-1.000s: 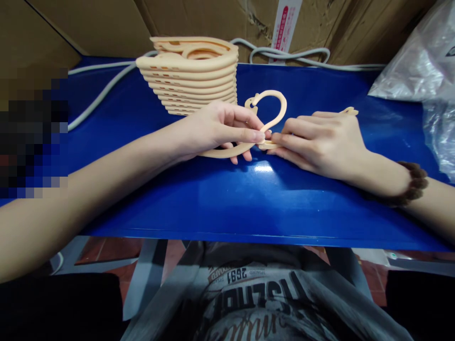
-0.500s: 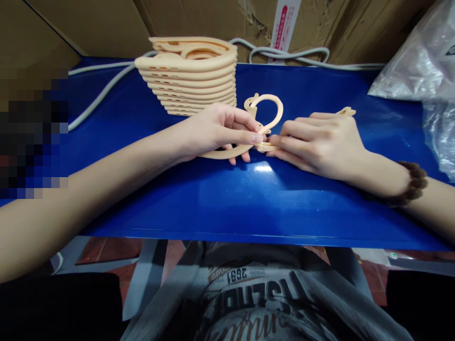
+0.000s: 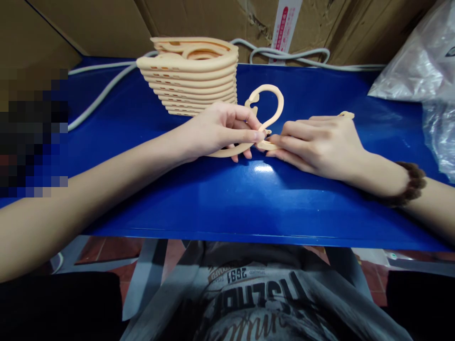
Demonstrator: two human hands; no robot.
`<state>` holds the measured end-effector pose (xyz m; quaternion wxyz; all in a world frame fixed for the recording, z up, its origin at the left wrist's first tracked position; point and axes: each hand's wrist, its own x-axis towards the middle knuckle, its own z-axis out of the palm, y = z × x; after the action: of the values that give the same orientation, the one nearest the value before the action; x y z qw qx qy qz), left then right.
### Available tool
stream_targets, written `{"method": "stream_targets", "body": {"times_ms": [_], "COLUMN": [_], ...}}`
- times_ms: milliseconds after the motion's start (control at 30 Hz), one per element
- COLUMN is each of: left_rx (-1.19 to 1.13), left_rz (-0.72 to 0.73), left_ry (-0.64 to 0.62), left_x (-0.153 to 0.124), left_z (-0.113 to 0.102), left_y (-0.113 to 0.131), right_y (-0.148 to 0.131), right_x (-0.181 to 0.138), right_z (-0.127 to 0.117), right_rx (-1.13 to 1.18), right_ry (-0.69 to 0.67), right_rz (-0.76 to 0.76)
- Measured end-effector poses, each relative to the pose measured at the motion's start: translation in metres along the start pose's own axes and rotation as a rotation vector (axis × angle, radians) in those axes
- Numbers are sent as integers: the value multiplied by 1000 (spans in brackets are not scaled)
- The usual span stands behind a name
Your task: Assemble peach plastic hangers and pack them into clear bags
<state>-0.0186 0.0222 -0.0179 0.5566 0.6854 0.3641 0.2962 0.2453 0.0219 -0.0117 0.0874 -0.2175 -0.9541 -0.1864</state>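
A peach plastic hanger [image 3: 232, 150] lies on the blue table [image 3: 249, 203], its hook [image 3: 272, 102] standing up between my hands. My left hand [image 3: 218, 130] is closed on the hanger's left arm beside the base of the hook, thumb and fingers pinched. My right hand [image 3: 314, 142] is closed over the right arm, whose tip [image 3: 345, 114] sticks out past my knuckles. The fingertips of both hands meet at the hook's base.
A stack of the same peach hangers [image 3: 192, 73] stands behind my left hand. A grey cable [image 3: 99, 97] runs along the back of the table. Cardboard boxes [image 3: 106, 23] line the rear. A clear plastic bag [image 3: 423, 71] sits at the right.
The hook has tipped up slightly and stands more upright than before. Both hands have kept their grip in nearly the same place.
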Motion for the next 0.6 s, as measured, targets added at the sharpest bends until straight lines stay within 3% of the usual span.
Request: {"method": "stream_targets", "body": {"times_ms": [600], "left_rx": [-9], "left_rz": [-53], "left_ry": [38], "left_x": [-1], "left_z": [-1], "left_y": [0], "right_y": [-4], "right_x": [-1], "right_z": [0], "right_rx": [17], "right_ry": [-17], "right_rz": [67]}}
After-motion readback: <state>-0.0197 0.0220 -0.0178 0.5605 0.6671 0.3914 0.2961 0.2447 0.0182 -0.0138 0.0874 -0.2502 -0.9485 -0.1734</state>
